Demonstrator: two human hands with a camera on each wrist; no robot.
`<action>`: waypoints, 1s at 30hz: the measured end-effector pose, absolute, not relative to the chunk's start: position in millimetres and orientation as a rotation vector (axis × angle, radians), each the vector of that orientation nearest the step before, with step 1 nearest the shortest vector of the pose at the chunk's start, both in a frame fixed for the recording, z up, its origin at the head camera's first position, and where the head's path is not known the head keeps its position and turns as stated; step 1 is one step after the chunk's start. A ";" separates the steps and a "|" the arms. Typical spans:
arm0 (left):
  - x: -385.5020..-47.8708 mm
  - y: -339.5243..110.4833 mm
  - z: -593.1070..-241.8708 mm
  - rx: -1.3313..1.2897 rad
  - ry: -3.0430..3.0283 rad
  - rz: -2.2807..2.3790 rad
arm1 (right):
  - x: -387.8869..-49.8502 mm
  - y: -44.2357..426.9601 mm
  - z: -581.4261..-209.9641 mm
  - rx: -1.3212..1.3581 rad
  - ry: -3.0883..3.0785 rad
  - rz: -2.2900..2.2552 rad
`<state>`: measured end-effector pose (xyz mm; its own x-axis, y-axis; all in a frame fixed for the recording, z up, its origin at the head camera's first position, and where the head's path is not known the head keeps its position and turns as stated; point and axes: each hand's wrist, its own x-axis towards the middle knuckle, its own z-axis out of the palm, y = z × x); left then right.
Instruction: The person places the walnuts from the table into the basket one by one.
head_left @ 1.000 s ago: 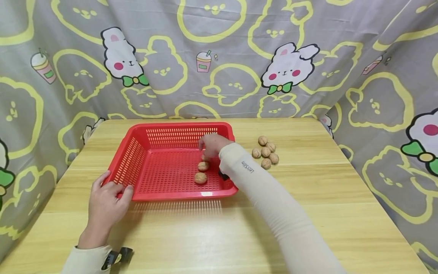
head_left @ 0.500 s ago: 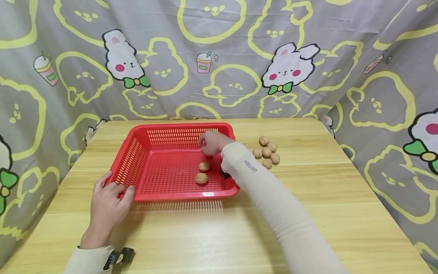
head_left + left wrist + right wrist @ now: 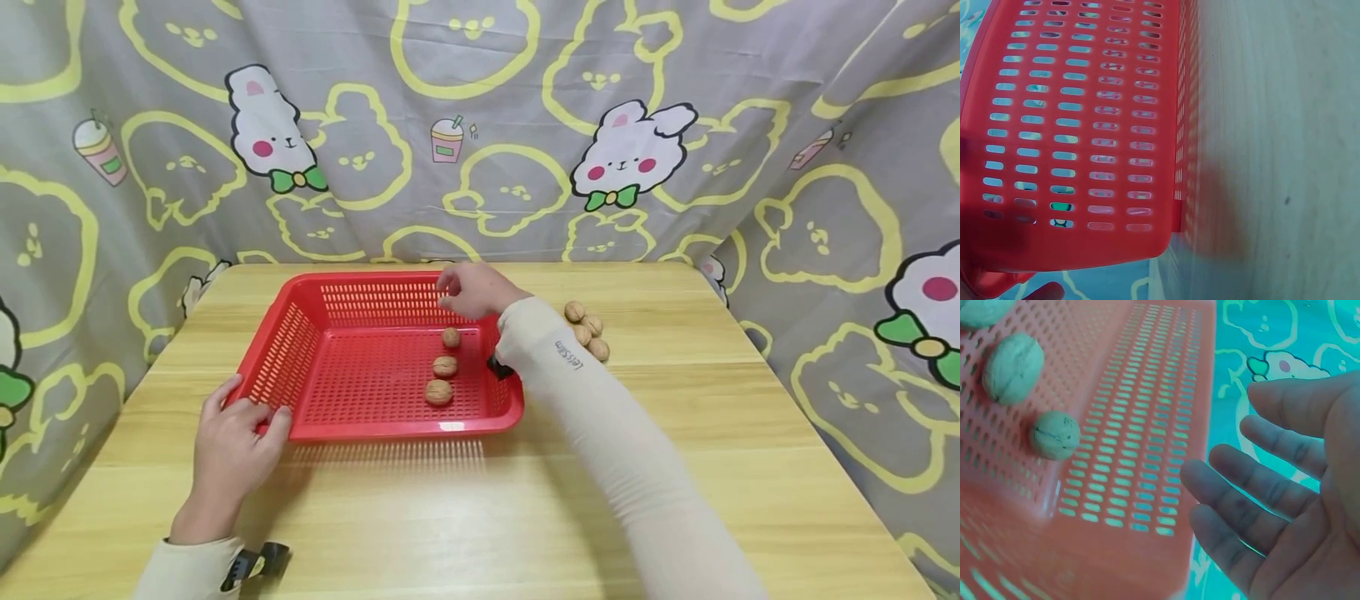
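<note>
Tabletop (image 3: 420,533): pale wood.
Left hand (image 3: 236,446): gripping the red basket (image 3: 375,431) at its near-left corner.
Basket walnuts (image 3: 446,367): three, towards the right side.
Right hand (image 3: 480,292): empty, fingers relaxed above.
Loose walnuts (image 3: 592,325): clustered right of the basket.
Step, apparently: loading; next likely needs clearing the rim.

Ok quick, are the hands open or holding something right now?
Left hand: holding the red basket by its corner.
Right hand: open, holding nothing.
</note>
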<state>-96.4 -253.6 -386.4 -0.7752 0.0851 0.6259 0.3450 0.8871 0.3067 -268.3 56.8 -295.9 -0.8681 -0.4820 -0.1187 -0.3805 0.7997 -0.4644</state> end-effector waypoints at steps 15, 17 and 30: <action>-95.6 -252.3 -384.3 -0.329 -2.420 -0.535 | -275.1 114.9 -291.0 -0.472 2.848 -0.940; -97.3 -251.2 -384.6 -0.335 -2.421 -0.534 | -276.5 124.9 -291.7 -0.445 2.872 -0.929; -97.8 -253.3 -386.0 -0.344 -2.400 -0.531 | -281.2 173.4 -309.6 -0.310 2.931 -0.966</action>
<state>-97.8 -253.3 -386.0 -0.7559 0.1092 0.6455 0.3713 0.8835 0.2854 -281.2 173.4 -309.6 -0.9792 -0.2012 0.0248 -0.1765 0.7863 -0.5921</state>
